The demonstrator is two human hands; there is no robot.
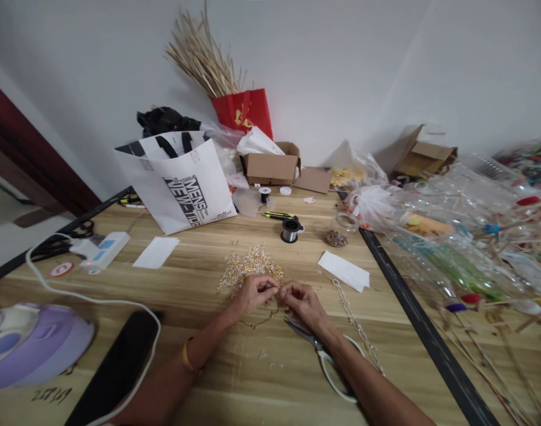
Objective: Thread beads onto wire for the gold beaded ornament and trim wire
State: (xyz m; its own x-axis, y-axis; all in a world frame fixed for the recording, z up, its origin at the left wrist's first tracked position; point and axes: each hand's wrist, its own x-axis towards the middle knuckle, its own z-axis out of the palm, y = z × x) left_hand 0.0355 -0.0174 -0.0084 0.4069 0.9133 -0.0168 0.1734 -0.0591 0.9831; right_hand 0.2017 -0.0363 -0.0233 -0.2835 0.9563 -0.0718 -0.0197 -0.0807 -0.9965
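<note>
My left hand point(256, 293) and my right hand point(300, 299) meet at the fingertips, both closed in a pinch. Between them runs a thin gold beaded chain point(262, 323), its lower part curving on the table below my left hand; the exact spot pinched is too small to see. Just behind my left hand spreads a heap of gold and clear beads point(253, 265). White-handled scissors point(330, 370) lie partly under my right forearm. To the right stretches a beaded strand point(359, 328). A few clear beads point(262, 355) rest nearer me.
Wire spools point(290, 231), a bead jar point(341, 229) and white paper point(344, 271) stand or lie behind my hands. On the left are a power strip point(106, 251), a white bag point(177, 183) and a purple appliance point(35, 346). Plastic bottles point(452, 260) crowd the right.
</note>
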